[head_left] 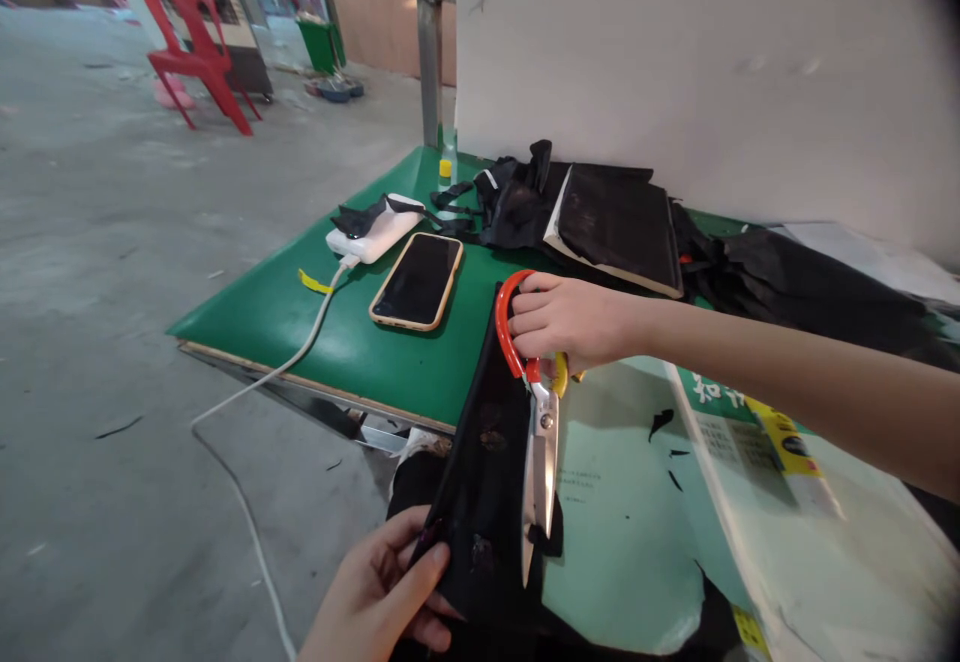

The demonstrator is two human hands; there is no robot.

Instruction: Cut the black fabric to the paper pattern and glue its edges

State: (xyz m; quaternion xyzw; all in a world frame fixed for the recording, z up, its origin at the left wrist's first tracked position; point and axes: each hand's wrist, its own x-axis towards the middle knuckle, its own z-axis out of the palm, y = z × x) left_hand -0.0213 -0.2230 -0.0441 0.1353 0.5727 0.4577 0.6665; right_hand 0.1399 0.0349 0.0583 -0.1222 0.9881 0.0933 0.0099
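My right hand point(570, 322) grips a pair of scissors point(538, 442) by its red and yellow handles, blades pointing down toward me. The blades lie along the right edge of a strip of black fabric point(480, 482) that hangs over the front of the green table point(315, 322). My left hand point(382, 592) pinches the lower end of that black fabric between thumb and fingers, at the bottom of the view.
A phone point(417, 280) in a tan case lies face up beside a white power bank point(375, 232) with a white cable point(300, 352) trailing to the floor. Black fabric pieces and a flat board point(615, 227) lie behind. Pale green sheets point(622, 502) sit right. A red chair point(191, 47) stands far left.
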